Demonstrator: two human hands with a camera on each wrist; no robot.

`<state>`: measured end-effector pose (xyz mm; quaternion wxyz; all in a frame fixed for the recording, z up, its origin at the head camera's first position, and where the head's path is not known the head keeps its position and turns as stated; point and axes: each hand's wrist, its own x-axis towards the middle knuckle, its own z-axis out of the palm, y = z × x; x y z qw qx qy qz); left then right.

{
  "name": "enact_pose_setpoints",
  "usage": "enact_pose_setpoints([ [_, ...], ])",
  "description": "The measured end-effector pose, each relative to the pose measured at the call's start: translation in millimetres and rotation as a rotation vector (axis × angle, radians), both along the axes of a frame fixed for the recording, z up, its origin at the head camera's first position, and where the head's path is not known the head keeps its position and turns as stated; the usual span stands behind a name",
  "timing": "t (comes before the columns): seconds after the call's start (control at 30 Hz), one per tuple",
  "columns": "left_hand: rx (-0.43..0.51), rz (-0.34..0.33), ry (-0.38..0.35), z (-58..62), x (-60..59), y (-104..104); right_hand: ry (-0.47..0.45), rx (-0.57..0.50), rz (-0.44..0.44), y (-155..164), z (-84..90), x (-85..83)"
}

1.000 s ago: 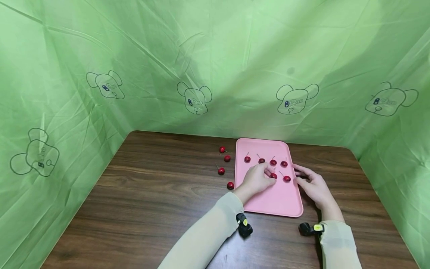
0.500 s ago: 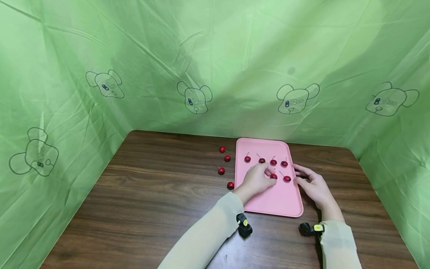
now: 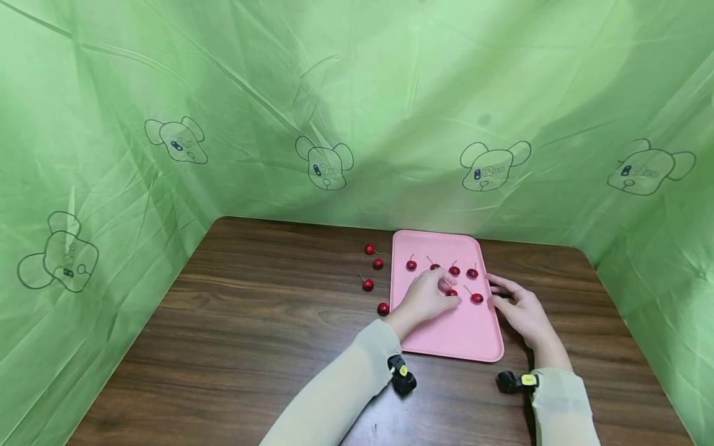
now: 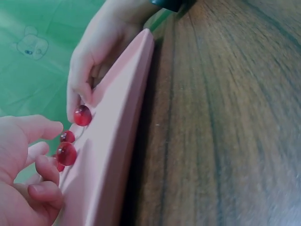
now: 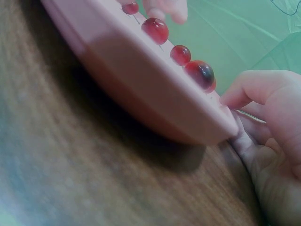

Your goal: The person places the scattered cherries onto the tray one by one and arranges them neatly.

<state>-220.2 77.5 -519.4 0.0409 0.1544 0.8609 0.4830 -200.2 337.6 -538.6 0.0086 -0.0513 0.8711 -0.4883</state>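
A pink tray [image 3: 446, 334] lies on the brown table and carries several red cherries in two rows. My left hand [image 3: 440, 296] reaches over the tray's middle. Its curled fingertips [image 4: 45, 163] pinch a cherry [image 3: 451, 292] of the near row, seen close in the left wrist view as cherry [image 4: 66, 153]. Another cherry [image 3: 476, 298] lies just right of it. My right hand [image 3: 496, 294] grips the tray's right rim [image 5: 207, 122], thumb on top and fingers against the side. Several more cherries, among them the nearest [image 3: 382, 308], lie on the table left of the tray.
Green cloth with cartoon mouse prints walls in the table at the back and on both sides. The loose cherries [image 3: 367, 284] lie in a line close to the tray's left edge. Bare wood stretches to the left and toward the front edge.
My left hand and the cherry at its fingertips have shifted slightly left on the tray. The right hand stays at the tray's rim.
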Motion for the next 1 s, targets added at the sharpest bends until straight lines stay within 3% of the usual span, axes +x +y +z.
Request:
enact_pose_setpoints([
  [0.2,0.171,-0.043,-0.071,10.2,2.6,-12,0.007,-0.019,0.004,1,-2.4,-0.5],
  [0.43,0.373,-0.045,-0.175,33.0,7.5,-29,0.006,-0.027,0.002,0,-1.6,-0.3],
  [0.6,0.488,-0.05,-0.227,40.5,6.4,-48,0.003,-0.031,-0.001,-1,-0.3,0.8],
  [1.0,0.508,0.05,-0.168,37.9,-6.3,-122,0.001,-0.017,-0.001,-2,1.0,1.5],
])
